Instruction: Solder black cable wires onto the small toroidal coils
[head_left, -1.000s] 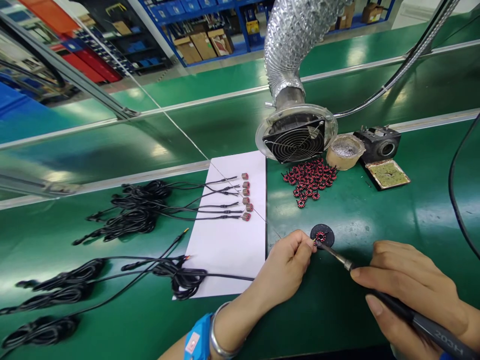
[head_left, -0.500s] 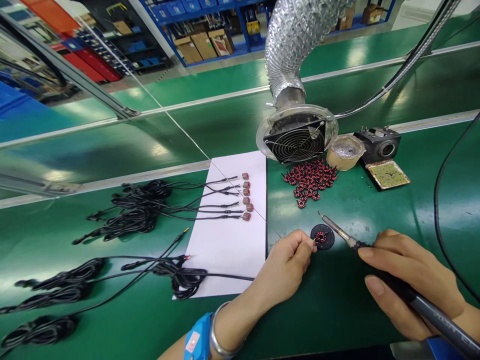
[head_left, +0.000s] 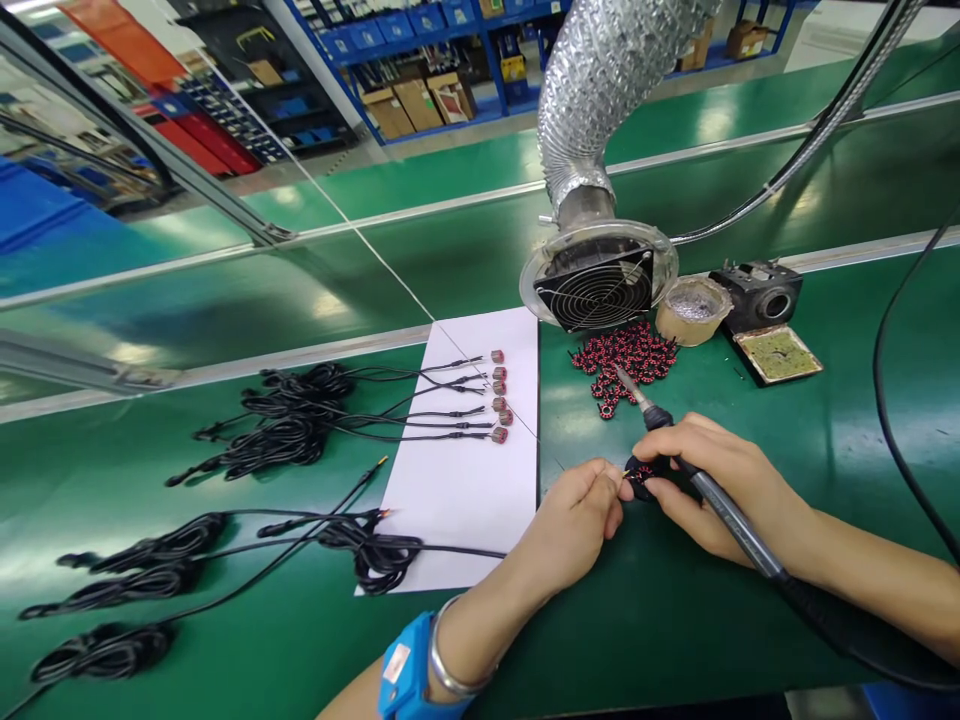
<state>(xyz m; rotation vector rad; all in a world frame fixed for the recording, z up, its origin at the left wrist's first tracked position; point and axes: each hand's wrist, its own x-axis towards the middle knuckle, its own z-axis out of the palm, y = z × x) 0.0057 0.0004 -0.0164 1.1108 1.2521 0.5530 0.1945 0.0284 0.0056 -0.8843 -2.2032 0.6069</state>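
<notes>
My left hand (head_left: 581,515) pinches the wire end of a black cable (head_left: 465,550), which runs in under my wrist. Thin wires stick out from the fingertips at the edge of a small black disc (head_left: 637,491). On that disc sits a red-and-black ring-shaped coil core (head_left: 644,472), partly hidden by fingers. My right hand (head_left: 727,480) grips a soldering iron (head_left: 729,517), its tip pointing up and left, off the core. Thumb and fingers of this hand also reach the disc's right side. More red-and-black cores (head_left: 622,355) lie piled beyond.
A fume extractor fan (head_left: 600,290) hangs above the pile on a foil duct (head_left: 585,90). Beside it stand a solder tub (head_left: 691,330), an iron stand (head_left: 765,295) and a sponge tray (head_left: 780,354). Coiled cables (head_left: 292,410) and white paper (head_left: 442,490) with cabled parts are leftward.
My right hand has moved left to the disc, and the soldering iron's tip has swung up and away toward the pile. My left hand stays at the disc's edge.
</notes>
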